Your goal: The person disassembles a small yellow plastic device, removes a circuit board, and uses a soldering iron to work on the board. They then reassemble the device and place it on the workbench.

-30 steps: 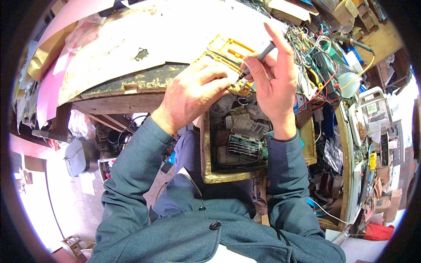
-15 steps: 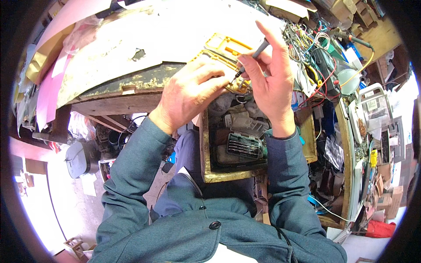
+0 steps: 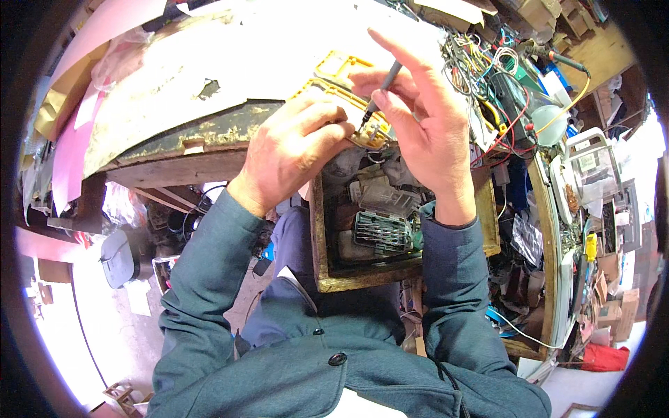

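My left hand (image 3: 286, 153) grips a yellow plastic casing (image 3: 376, 129) over the bench edge, its fingers curled at the casing's near left. My right hand (image 3: 432, 139) holds a grey screwdriver (image 3: 390, 76) between thumb and fingers, index finger raised, with the dark tip down at the casing; whether it touches a screw I cannot tell. Another yellow frame piece (image 3: 332, 63) shows just behind. Below my hands, an open wooden drawer (image 3: 369, 281) holds a case of small bits (image 3: 383, 231) with a clear lid, among other clutter.
The pale workbench top (image 3: 230, 49) has pink sheets (image 3: 70, 160) at its left. Tangled wires (image 3: 477, 59), a soldering iron (image 3: 568, 59) and a clear plastic container (image 3: 592, 171) crowd the right. A grey bin (image 3: 122, 258) stands below the bench at the left.
Both hands, the casing and the screwdriver have shifted slightly left in the view. My right hand's index finger has lifted and moved left, and its other fingers have loosened a little around the handle.
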`<state>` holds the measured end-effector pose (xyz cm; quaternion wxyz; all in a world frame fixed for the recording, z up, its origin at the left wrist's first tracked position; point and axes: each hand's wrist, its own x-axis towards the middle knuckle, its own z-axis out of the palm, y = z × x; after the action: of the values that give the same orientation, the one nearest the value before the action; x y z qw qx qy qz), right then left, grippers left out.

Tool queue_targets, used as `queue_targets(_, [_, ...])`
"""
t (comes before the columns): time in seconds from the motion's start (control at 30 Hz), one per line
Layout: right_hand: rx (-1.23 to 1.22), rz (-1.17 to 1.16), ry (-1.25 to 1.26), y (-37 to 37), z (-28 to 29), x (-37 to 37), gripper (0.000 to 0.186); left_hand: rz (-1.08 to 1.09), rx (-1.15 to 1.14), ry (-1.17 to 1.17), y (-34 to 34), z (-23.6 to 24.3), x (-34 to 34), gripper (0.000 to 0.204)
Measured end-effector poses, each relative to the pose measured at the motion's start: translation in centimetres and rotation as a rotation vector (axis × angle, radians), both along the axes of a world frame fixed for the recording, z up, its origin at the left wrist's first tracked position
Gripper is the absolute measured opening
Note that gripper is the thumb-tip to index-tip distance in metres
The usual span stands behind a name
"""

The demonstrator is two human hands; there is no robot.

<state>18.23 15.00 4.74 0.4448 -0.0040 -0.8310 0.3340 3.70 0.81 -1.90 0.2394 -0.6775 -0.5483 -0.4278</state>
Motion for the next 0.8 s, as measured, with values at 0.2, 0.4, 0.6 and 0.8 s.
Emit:
queue_targets(0.2, [0.256,-0.123,-0.068,0.0,0.7,0.3,0.059,0.000,0.015,-0.002,-0.2,0.1,-0.1,0.031])
queue_targets(0.4, [0.112,-0.130,-0.077,0.1,0.6,0.5,0.059,-0.002,0.049,0.020,0.0,0.3,0.0,0.029])
queue_targets(0.6, [-0.091,-0.042,-0.207,-0.7,1.6,1.1,0.056,-0.004,-0.005,-0.006,-0.2,0.0,-0.1,0.030])
queue_targets(0.8, [-0.069,-0.017,-0.128,-0.1,0.4,0.6,0.065,0.022,0.080,0.033,0.3,-0.2,-0.2,0.022])
